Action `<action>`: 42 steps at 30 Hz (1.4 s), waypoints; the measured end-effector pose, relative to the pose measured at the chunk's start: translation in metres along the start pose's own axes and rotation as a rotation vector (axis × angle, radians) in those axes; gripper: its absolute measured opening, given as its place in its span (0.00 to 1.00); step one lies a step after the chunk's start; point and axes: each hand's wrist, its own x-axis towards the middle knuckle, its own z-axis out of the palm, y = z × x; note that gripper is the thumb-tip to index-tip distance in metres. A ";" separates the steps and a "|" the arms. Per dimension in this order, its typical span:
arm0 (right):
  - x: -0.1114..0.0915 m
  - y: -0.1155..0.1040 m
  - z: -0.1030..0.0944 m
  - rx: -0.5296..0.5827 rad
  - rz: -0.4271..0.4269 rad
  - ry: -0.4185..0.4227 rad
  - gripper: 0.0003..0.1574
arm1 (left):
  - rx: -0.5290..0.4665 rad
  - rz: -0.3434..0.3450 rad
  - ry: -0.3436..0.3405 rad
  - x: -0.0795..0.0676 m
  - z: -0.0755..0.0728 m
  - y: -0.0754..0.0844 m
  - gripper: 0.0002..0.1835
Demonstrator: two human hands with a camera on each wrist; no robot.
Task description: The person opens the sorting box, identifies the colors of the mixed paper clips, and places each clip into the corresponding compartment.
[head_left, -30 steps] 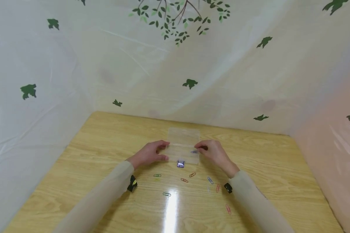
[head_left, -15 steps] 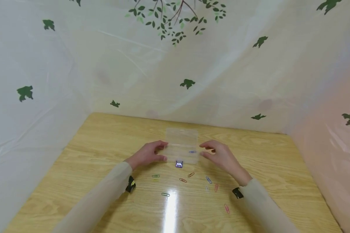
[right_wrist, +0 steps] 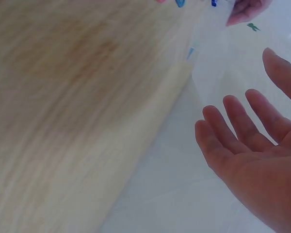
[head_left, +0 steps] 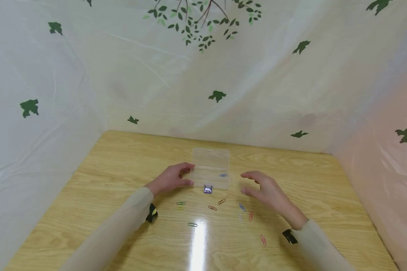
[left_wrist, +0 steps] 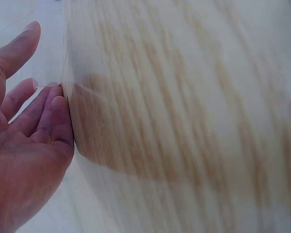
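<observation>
A clear plastic box (head_left: 207,182) lies on the table with its lid (head_left: 211,157) tipped back. One blue paper clip (head_left: 223,175) is inside, toward the right. At the box's left side, my left hand (head_left: 170,177) rests its fingertips against the edge, thumb apart from the fingers; the left wrist view shows fingertips (left_wrist: 58,99) at the clear edge. My right hand (head_left: 269,191) hovers to the right of the box, thumb and fingers spread, holding nothing. In the right wrist view, the right hand's fingers (right_wrist: 218,131) are loosely bent.
A small purple-and-white label (head_left: 208,189) marks the box's front. Several loose paper clips lie nearer me, including a blue paper clip (head_left: 242,207), a pink paper clip (head_left: 263,240) and a green paper clip (head_left: 192,224). A patterned curtain (head_left: 156,94) rises behind the table (head_left: 129,154).
My right hand has released the blue paper clip inside the box, drawn back to the right and spread its fingers. The left hand stays at the box's left side.
</observation>
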 end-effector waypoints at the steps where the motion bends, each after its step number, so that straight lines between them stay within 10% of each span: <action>1: -0.002 0.001 0.000 0.002 0.003 -0.008 0.29 | -0.003 0.000 0.000 0.001 0.000 0.000 0.34; 26: -0.024 0.023 0.001 0.193 0.084 -0.124 0.30 | -0.006 0.008 -0.005 0.005 -0.001 0.001 0.35; 42: -0.028 0.025 0.013 0.095 0.101 -0.146 0.19 | -0.004 -0.014 0.003 0.003 0.000 0.003 0.35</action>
